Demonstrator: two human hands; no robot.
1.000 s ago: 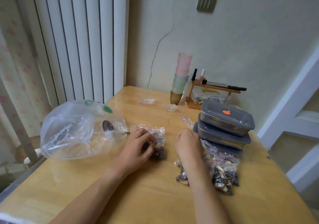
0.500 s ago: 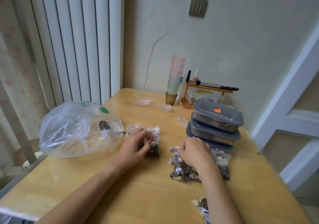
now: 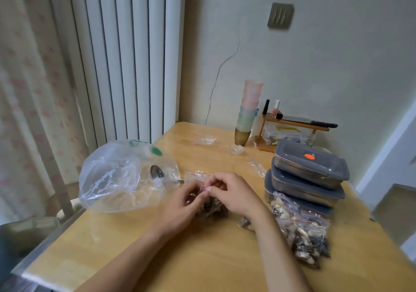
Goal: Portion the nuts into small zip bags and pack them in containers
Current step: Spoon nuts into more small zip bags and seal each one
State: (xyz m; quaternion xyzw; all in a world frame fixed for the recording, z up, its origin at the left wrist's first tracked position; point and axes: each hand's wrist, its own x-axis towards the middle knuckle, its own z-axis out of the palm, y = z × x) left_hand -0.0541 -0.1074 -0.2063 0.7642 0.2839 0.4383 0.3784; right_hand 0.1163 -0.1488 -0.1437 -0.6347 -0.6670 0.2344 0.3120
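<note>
Hands meet at frame centre over the wooden table (image 3: 202, 258): left hand (image 3: 180, 206) and right hand (image 3: 234, 195) both pinch the top of one small zip bag of nuts (image 3: 212, 208) resting on the surface. Filled bags (image 3: 301, 228) lie at right, touching three stacked lidded containers (image 3: 308, 179). Large clear bag (image 3: 121, 177) sits at left.

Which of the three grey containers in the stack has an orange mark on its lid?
The top container of the stack. Its grey lid carries an orange mark near the middle; what shows of the two lids beneath it is plain grey.
</note>
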